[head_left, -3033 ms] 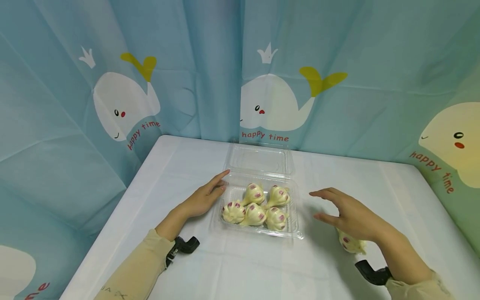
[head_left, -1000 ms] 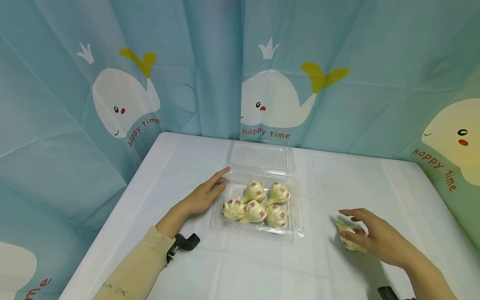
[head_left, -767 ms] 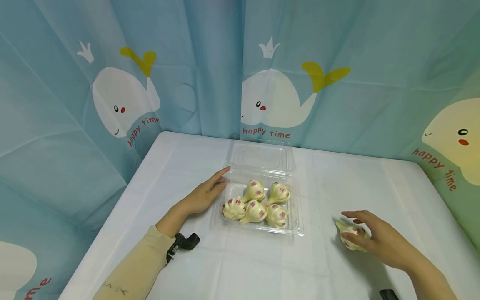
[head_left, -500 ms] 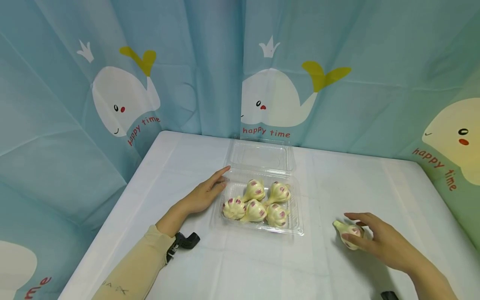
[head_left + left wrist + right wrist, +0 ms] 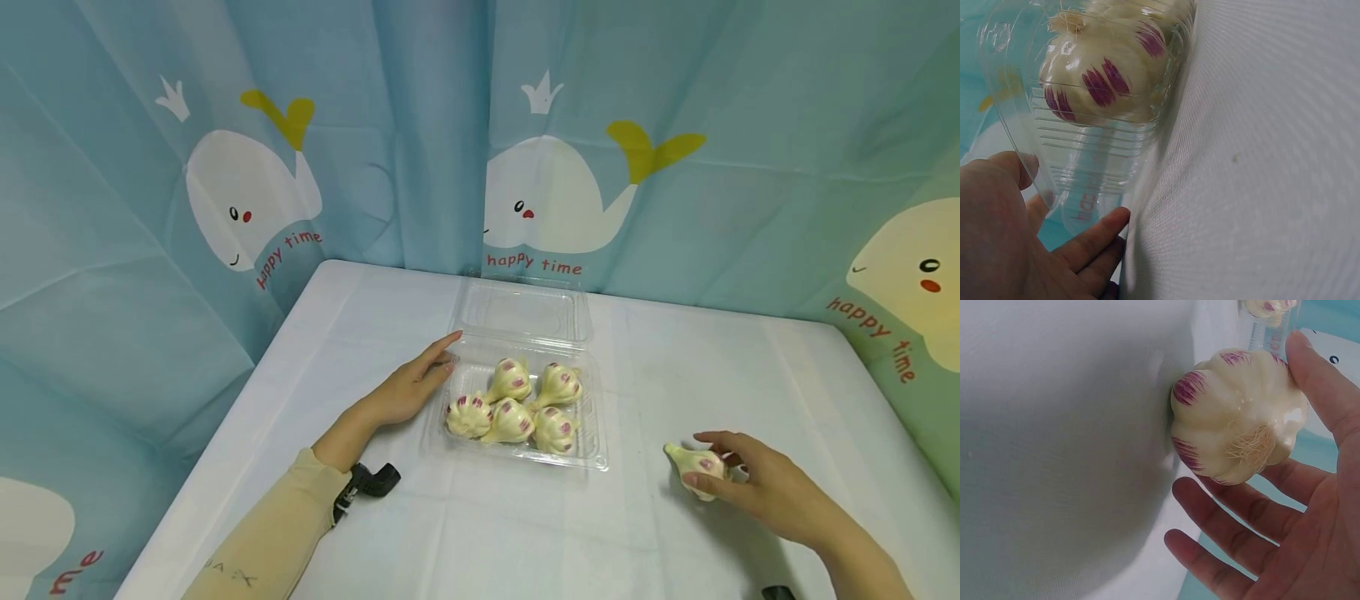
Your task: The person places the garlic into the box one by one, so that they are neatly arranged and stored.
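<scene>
Near the right side of the table, my right hand [image 5: 765,483] pinches a garlic bulb [image 5: 697,468] between thumb and fingers. In the right wrist view the thumb lies against the upper side of the pale, purple-streaked bulb [image 5: 1094,78], and its root tuft faces the camera there. My left hand [image 5: 408,390] rests at the left edge of a clear plastic clamshell box [image 5: 592,417], its fingers fairly straight. Fingertips touch the box rim in the left wrist view. Several garlic bulbs [image 5: 512,421] lie inside the box.
The box's clear lid [image 5: 525,312] is folded back flat toward the rear of the white table [image 5: 510,533]. Behind and beside the table hangs a blue curtain [image 5: 420,167] printed with whales.
My right hand has moved down and right from above the table to the single garlic bulb and closed on it. The bulb has turned, its stem now pointing left. The left hand stays put.
</scene>
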A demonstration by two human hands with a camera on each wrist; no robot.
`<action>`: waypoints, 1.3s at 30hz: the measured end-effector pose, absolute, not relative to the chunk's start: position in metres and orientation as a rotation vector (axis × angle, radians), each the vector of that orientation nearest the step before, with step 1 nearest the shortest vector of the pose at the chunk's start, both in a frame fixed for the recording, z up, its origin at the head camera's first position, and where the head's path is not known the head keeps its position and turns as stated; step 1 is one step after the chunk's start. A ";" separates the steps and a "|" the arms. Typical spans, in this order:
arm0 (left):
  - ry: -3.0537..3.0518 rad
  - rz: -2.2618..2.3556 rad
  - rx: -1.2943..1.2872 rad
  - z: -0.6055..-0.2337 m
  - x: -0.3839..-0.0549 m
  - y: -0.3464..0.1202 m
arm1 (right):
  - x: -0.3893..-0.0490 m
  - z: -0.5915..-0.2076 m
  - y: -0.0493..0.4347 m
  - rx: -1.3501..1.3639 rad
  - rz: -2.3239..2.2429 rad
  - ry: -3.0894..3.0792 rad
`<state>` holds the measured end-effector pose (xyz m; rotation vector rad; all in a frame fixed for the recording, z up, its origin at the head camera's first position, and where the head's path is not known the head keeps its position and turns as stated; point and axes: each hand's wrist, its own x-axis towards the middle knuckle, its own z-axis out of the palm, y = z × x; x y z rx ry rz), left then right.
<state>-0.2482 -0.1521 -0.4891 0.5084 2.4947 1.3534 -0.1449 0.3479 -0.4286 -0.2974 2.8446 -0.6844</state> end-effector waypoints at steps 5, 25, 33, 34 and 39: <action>2.489 1.357 0.506 -0.489 -0.249 -0.152 | -0.145 -0.428 0.345 -0.288 -0.697 2.822; 2.486 1.365 0.516 -0.491 -0.250 -0.151 | -0.147 -0.425 0.338 -0.326 -0.689 2.848; 2.484 1.364 0.514 -0.489 -0.249 -0.152 | -0.152 -0.421 0.334 -0.340 -0.659 2.857; 2.485 1.365 0.517 -0.489 -0.249 -0.152 | -0.152 -0.420 0.333 -0.347 -0.660 2.859; 2.487 1.364 0.505 -0.489 -0.248 -0.153 | -0.157 -0.417 0.327 -0.386 -0.663 2.872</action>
